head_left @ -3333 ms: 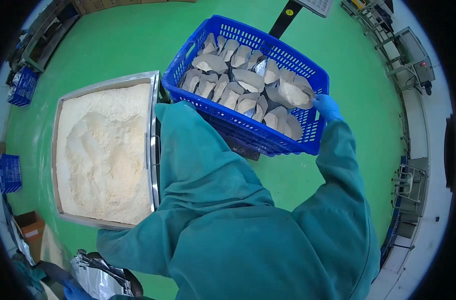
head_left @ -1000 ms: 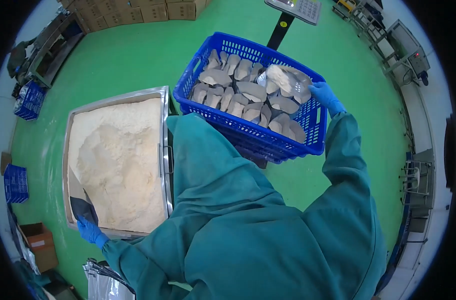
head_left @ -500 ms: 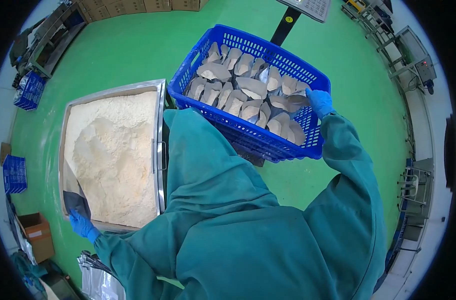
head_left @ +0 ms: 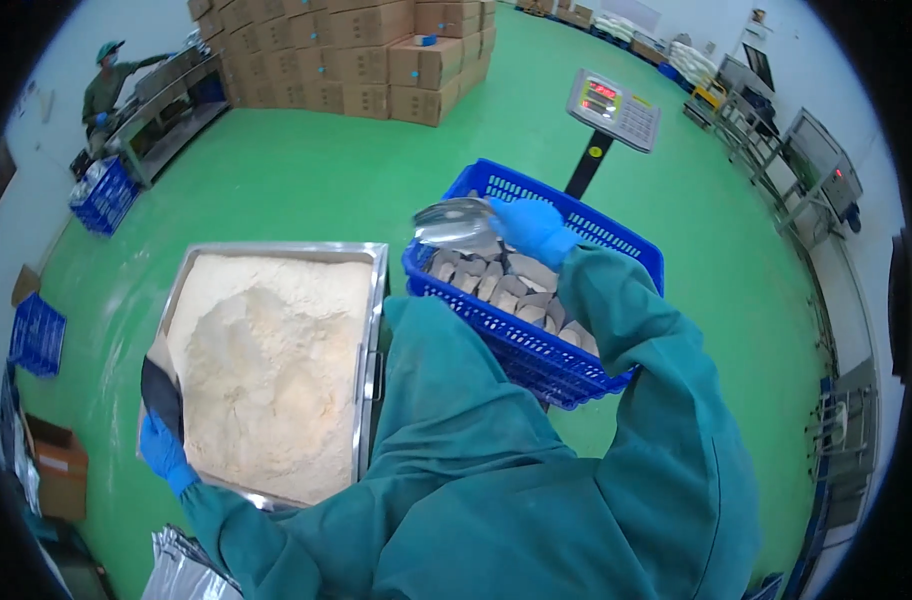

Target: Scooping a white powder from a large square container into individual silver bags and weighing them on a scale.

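A large metal tray (head_left: 375, 300) filled with pale powder (head_left: 276, 380) lies at the left, its middle hollowed out. At its left edge, my left hand (head_left: 166, 452) in a blue glove is closed on a dark, pale-topped pouch (head_left: 163, 395). My right hand (head_left: 534, 232), also gloved in blue, grips a shiny metal scoop (head_left: 458, 224) above the left part of a blue basket (head_left: 536, 374). Several open grey pouches (head_left: 504, 290) with powder in them stand close together in the basket. My right hand and sleeve hide part of them.
Behind the basket rises a scale display (head_left: 616, 108) on a black post. Stacked cartons (head_left: 356, 60) stand at the far wall. At the far left a person (head_left: 106, 90) works by a metal table (head_left: 176, 110). Silvery bags (head_left: 188, 568) lie near the tray's front.
My right hand has moved left from the basket's right end, and the scoop now shows clearly in it. The view has tilted up. My left hand still holds the pouch at the tray's edge.
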Demonstrator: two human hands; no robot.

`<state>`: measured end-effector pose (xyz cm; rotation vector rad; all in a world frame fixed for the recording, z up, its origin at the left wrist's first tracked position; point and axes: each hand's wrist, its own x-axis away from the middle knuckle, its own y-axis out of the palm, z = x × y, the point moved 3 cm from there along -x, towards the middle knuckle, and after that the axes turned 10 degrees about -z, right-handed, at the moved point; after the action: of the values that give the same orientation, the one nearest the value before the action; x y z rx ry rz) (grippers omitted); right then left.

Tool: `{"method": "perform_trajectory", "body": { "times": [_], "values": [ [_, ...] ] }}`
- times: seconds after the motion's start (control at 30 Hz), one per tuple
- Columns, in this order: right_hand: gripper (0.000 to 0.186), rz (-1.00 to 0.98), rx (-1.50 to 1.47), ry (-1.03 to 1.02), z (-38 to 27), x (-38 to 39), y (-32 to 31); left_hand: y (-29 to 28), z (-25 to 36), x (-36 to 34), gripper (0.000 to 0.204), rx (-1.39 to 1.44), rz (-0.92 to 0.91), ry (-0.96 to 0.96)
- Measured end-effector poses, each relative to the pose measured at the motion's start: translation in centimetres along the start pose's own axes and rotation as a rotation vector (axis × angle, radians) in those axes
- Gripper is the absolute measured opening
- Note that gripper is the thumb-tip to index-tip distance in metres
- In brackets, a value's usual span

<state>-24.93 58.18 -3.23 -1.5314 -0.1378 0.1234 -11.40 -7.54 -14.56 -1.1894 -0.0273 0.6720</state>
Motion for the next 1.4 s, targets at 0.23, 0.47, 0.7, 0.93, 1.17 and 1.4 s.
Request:
{"method": "perform_trajectory", "body": {
  "times": [0.23, 0.47, 0.7, 0.93, 1.17, 1.4],
  "values": [
    [0.026, -0.289, 0.290, -0.477, -21.4, -4.9, 7.1, 2.6, -2.9, 2.6, 0.038, 0.411, -0.012, -0.112],
    [0.030, -0.747, 0.211, -0.709, -35.1, -3.1, 21.9, 1.8, -3.7, 3.1, 0.030, 0.208, 0.120, -0.218],
    [0.032, -0.896, -0.193, -0.646, -44.5, 1.3, 33.9, 0.7, -3.7, 2.5, 0.029, 0.210, 0.086, -0.164],
    [0.031, -0.873, -0.368, -0.640, -43.6, 0.9, 33.4, 0.0, -3.5, 3.2, 0.028, 0.040, 0.136, -0.056],
    [0.031, -0.971, -0.593, -0.473, -37.3, -4.5, 19.4, 3.6, 0.2, 0.9, 0.055, -0.102, -0.183, -0.136],
    [0.034, -0.785, -0.280, -0.467, -37.7, -9.5, 6.7, 7.1, 4.3, 1.3, 0.045, 0.045, -0.407, 0.047]
  ]
}}
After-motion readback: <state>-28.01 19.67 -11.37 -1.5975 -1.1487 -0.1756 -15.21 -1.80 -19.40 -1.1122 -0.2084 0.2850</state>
